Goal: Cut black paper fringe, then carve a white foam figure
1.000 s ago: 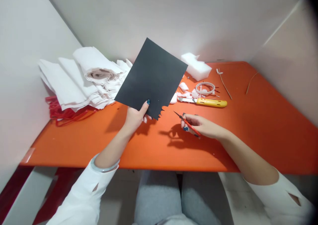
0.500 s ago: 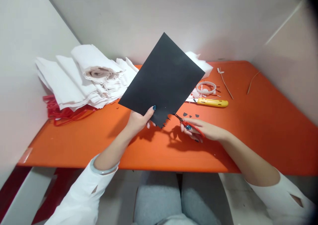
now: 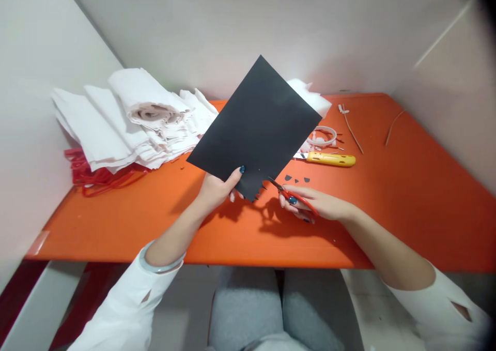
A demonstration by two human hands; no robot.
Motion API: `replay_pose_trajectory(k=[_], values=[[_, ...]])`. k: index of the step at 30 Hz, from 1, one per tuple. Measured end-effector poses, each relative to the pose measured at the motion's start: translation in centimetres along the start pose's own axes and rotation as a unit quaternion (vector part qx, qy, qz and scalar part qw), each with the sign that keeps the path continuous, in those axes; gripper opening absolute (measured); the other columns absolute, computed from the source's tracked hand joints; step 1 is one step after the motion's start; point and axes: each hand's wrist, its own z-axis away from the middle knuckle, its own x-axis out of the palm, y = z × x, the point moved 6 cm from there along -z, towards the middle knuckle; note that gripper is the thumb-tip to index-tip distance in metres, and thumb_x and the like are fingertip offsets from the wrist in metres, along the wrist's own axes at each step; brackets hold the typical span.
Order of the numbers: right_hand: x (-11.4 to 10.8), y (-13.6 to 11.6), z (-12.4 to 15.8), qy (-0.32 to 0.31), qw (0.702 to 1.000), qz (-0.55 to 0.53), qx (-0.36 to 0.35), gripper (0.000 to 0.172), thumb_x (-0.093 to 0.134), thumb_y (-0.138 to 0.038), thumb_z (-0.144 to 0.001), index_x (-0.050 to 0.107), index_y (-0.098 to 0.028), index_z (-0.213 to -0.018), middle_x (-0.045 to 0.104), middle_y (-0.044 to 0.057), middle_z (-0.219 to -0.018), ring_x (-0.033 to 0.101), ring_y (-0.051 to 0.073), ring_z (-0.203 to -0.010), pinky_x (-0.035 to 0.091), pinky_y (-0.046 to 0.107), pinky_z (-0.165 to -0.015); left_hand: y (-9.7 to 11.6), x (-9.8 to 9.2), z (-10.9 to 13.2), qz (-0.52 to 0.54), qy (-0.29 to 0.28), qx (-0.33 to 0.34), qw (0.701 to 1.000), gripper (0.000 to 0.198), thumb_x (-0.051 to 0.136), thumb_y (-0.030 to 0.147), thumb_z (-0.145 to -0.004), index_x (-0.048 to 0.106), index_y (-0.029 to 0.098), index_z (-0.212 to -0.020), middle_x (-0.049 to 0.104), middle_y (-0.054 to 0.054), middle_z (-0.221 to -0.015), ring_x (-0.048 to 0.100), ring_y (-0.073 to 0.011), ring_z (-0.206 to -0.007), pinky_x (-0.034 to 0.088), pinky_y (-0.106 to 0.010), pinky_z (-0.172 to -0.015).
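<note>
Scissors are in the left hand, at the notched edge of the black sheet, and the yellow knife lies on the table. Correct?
Wrong hand: the head view shows the scissors in the right hand. They are at the notched edge of the black sheet, and the yellow knife lies on the table, as you said.

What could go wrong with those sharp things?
The scissors could snip too far, since their tips are at the notched edge of the black paper. The left hand grips it near those notches, so a slip might nick a finger. The yellow knife shows some bare blade, so reaching past could mean a cut.
</note>
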Motion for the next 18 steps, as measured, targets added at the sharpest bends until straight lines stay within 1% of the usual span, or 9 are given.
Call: replay_pose_trajectory(k=[5,9,13,18], values=[[-0.09,0.2,-0.02,0.001,1.0,0.009,-0.003,0.025,0.052,-0.043,-0.091,0.044,-0.02,-0.087,0.04,-0.003,-0.076,0.038,0.006,-0.052,0.035,0.02,-0.046,-0.31,0.05,-0.08,0.009,-0.006,-0.004,1.0,0.042,0.06,0.05,-0.081,0.056,0.017,-0.054,0.06,-0.002,-0.041,0.049,-0.0106,-0.028,0.036,-0.021,-0.03],[-0.05,-0.01,0.0,0.003,1.0,0.008,0.006,0.026,0.052,-0.043,-0.091,0.042,-0.019,-0.084,0.039,-0.003,-0.075,0.036,0.006,-0.052,0.034,0.021,-0.047,-0.45,0.01,-0.08,-0.003,-0.007,-0.006,1.0,0.046,0.06,0.053,-0.081,0.056,0.017,-0.052,0.06,-0.002,-0.041,0.049,-0.0102,-0.029,0.037,-0.021,-0.031],[-0.11,-0.09,0.1,0.007,0.999,0.028,0.024,0.025,0.048,-0.043,-0.093,0.045,-0.019,-0.087,0.038,-0.004,-0.07,0.033,0.007,-0.053,0.032,0.02,-0.047,-0.44,0.08,0.0,-0.008,-0.017,-0.017,1.0,0.047,0.059,0.054,-0.08,0.056,0.018,-0.051,0.06,-0.002,-0.041,0.049,-0.0102,-0.029,0.038,-0.02,-0.031],[-0.13,-0.37,0.08,0.0,1.0,0.03,-0.004,0.026,0.047,-0.043,-0.093,0.045,-0.018,-0.084,0.038,-0.005,-0.066,0.032,0.006,-0.049,0.029,0.02,-0.044,-0.38,0.03,-0.02,-0.011,-0.017,-0.023,1.0,0.046,0.059,0.054,-0.081,0.056,0.018,-0.051,0.059,-0.002,-0.04,0.048,-0.01,-0.028,0.037,-0.021,-0.031]])
